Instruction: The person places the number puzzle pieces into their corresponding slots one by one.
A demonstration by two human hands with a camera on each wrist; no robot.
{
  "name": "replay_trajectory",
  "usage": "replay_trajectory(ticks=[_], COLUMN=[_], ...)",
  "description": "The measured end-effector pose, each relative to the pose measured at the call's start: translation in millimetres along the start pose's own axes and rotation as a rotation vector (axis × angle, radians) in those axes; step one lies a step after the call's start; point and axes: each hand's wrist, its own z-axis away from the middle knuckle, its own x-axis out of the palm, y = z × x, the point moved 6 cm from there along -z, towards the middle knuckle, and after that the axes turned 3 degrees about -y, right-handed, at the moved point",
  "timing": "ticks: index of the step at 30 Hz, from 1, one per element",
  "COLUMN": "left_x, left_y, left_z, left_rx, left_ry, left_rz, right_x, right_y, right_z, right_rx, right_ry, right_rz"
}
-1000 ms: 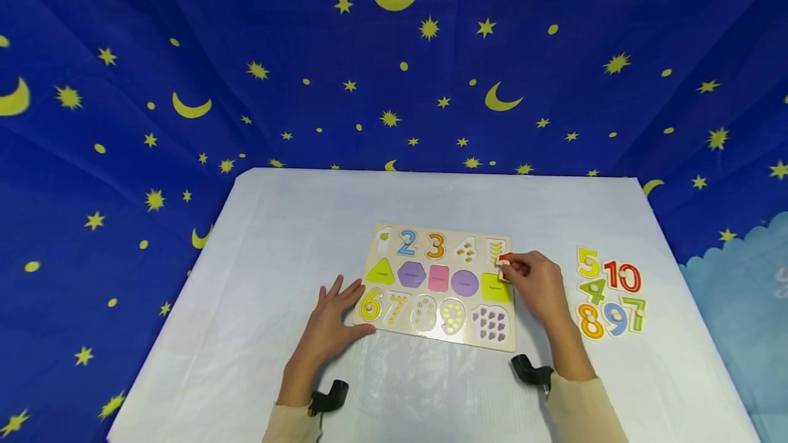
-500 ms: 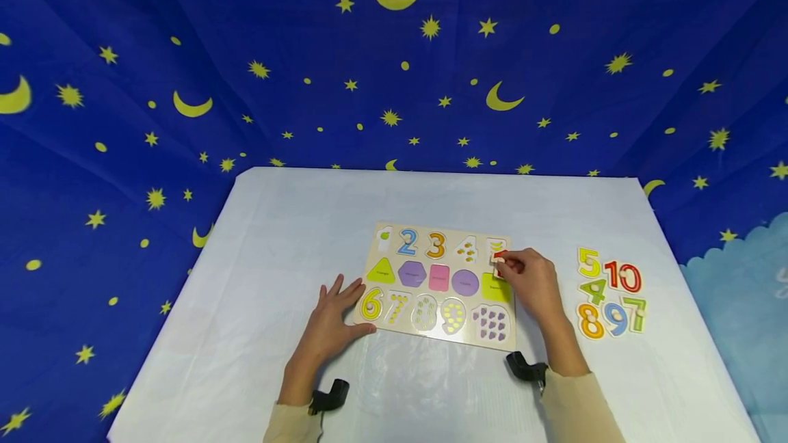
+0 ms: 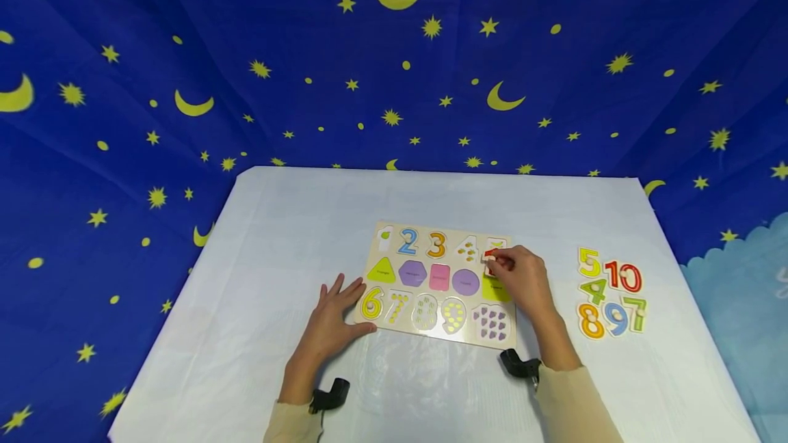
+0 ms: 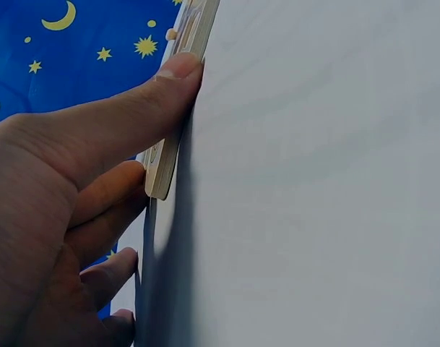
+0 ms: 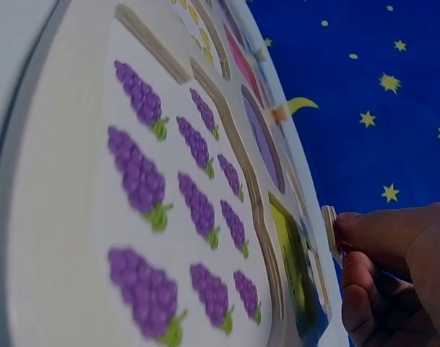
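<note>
Red piece [image 3: 490, 256]: a small flat wooden number piece, red on its face, held over the upper right corner of the puzzle board, above the recess printed with yellow fruit; which numeral it is cannot be told.
Right hand [image 3: 522, 279]: its grip is a narrow pinch, fingertips [image 5: 358, 230] curled on the thin edge of the red piece [image 5: 329, 233]; wrist and cream sleeve trail back toward the near desk edge.
Puzzle board [image 3: 394, 327]: pale wooden rectangle lying flat mid-desk; numerals 2, 3 and 6 and a row of flat shapes (yellow triangle, purple hexagon, pink rectangle, purple circle, yellow-green square) sit in it; other recesses show printed pictures, among them purple grape bunches [image 5: 144, 181] at the near right corner.
Left hand [image 3: 332, 316]: fingers straight and spread, flat on the desk, thumb [image 4: 144, 108] pressed against the board's left edge [image 4: 165, 163].
Loose numbers [image 3: 609, 290]: 5, 10, 4, 8, 9 and 7 clustered on the desk, well apart from the board on its right.
Desk [image 3: 277, 238]: smooth white sheet, with wide bare margins left, behind and in front of the board.
Backdrop [image 3: 246, 53]: blue cloth with yellow stars and moons, hanging around the desk's far and side edges.
</note>
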Motion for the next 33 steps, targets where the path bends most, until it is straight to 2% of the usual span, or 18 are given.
replay_trajectory(ticks=[12,23,33], left_x=[-0.6,1.8,-0.4], left_y=[-0.1,-0.7,-0.8], left_z=[0.9,-0.3,0.0], left_rx=[0.020,-0.001,0.005], left_ry=[0.020,0.007,0.011], left_rz=[0.004,0.007,-0.001], right_x=[11.1,18.7,28.0], right_y=[-22.0,-27.8,-33.1], right_z=[-9.8,-14.2,-18.5], right_rx=[-0.065,-0.075,-0.043], right_ry=[-0.040,-0.050,-0.075], right_rz=[-0.045,-0.041,-0.073])
